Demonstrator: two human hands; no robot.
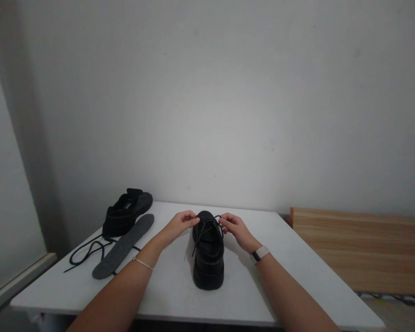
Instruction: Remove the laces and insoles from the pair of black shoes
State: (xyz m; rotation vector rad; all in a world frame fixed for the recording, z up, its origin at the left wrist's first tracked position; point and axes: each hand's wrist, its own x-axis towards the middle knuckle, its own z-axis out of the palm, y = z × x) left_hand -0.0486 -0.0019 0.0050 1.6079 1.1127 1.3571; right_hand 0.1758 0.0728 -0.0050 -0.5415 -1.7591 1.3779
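A black lace-up shoe point(208, 267) stands upright on the white table, its heel toward me and its toe toward the wall. Over its tongue the black shoelace point(209, 220) forms loops, with one end hanging down the left side. My left hand point(182, 223) pinches the lace at the shoe's left side, thumb and fingers together. On the other side, my right hand point(235, 227) has its fingertips closed on a lace loop. Where the lace crosses in the middle is too dark and small to make out.
At the left of the white table point(263, 295) sits a second black shoe point(119, 219). A grey insole point(124, 249) lies in front of it, over a loose black lace point(78, 263). A wooden panel point(359, 249) stands beyond the table's right edge, and a grey wall point(214, 115) rises behind.
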